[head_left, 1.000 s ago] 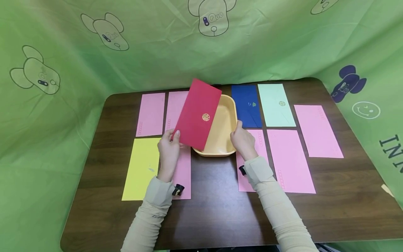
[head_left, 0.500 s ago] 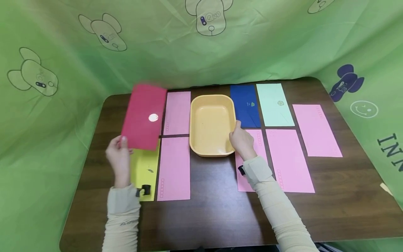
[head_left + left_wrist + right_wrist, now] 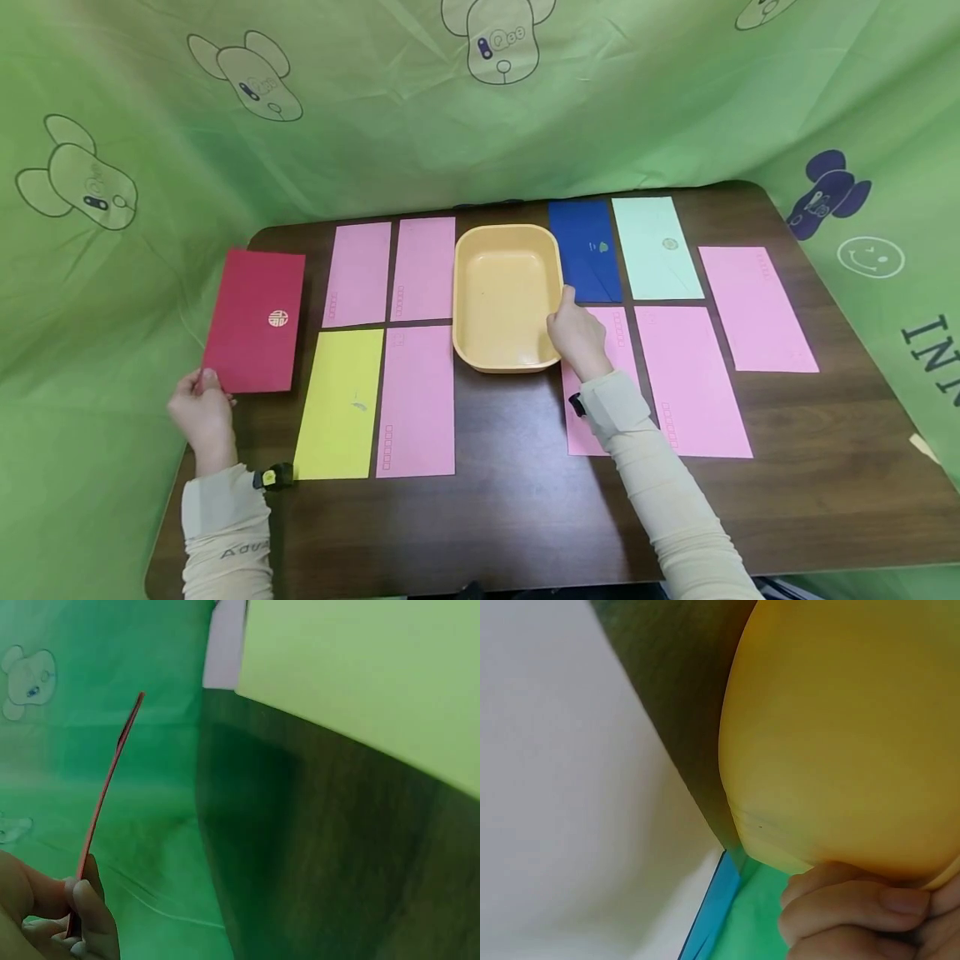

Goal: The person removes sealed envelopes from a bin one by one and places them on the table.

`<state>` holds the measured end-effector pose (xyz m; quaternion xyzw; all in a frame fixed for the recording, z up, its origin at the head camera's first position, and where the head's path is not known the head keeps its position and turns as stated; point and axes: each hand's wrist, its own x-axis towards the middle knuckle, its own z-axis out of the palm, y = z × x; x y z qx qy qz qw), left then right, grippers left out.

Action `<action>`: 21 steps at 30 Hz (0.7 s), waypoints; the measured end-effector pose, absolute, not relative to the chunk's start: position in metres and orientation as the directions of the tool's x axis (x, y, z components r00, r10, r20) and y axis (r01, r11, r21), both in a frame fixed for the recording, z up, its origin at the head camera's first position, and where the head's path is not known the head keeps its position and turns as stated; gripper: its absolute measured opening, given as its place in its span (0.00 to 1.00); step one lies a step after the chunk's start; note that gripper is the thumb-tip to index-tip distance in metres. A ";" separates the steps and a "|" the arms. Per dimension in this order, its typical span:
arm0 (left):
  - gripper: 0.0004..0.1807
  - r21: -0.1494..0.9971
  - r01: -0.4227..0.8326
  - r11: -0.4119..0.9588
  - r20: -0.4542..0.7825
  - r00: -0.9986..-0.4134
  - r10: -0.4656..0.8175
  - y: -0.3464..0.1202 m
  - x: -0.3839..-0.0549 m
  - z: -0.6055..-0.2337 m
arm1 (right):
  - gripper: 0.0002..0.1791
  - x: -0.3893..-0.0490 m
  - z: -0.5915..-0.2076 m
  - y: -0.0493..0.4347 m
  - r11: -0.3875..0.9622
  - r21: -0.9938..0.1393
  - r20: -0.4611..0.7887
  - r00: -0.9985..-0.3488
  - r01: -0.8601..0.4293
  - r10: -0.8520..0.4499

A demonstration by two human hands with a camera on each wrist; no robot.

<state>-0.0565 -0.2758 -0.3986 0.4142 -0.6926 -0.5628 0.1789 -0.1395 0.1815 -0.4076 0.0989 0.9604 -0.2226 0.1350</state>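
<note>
My left hand [image 3: 204,417] pinches the lower left corner of a red envelope [image 3: 255,325] with a round gold emblem. The envelope hangs over the table's left edge, left of the yellow envelope [image 3: 339,404]. Seen edge-on in the left wrist view, the red envelope [image 3: 109,787] stands up as a thin line between thumb and fingers. My right hand [image 3: 581,335] grips the right rim of a pale orange plastic tray [image 3: 507,300] in the middle of the table. In the right wrist view, curled fingers [image 3: 847,907] lie at the rim of the tray [image 3: 840,750].
Pink envelopes [image 3: 416,400] lie flat in rows on both sides of the tray. Behind on the right are a blue envelope [image 3: 585,250] and a mint envelope [image 3: 658,248]. A green printed curtain [image 3: 360,133] surrounds the dark wooden table [image 3: 510,517].
The left hand has carried the red envelope from over the tray leftward, past the pink and yellow envelopes, to the table's left edge. The right hand has stayed on the tray's rim.
</note>
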 end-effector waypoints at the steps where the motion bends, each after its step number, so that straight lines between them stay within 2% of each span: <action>1: 0.04 0.919 -0.393 0.037 -0.222 -0.592 -0.775 -0.278 -0.056 -0.400 | 0.28 -0.140 -0.408 0.182 0.882 -0.399 -0.308 -0.943 0.252 0.130; 7: 0.23 0.840 -0.524 0.143 -0.245 -0.600 -0.762 -0.287 -0.054 -0.408 | 0.28 -0.140 -0.408 0.182 0.885 -0.390 -0.316 -0.940 0.253 0.130; 15: 0.26 0.667 -0.635 0.390 -0.225 -0.670 -0.707 -0.293 -0.051 -0.422 | 0.28 -0.140 -0.409 0.181 0.885 -0.395 -0.307 -0.943 0.247 0.126; 21: 0.40 0.597 -0.678 0.429 -0.352 -0.702 -0.619 -0.291 -0.051 -0.425 | 0.29 -0.141 -0.408 0.182 0.885 -0.392 -0.315 -0.940 0.251 0.128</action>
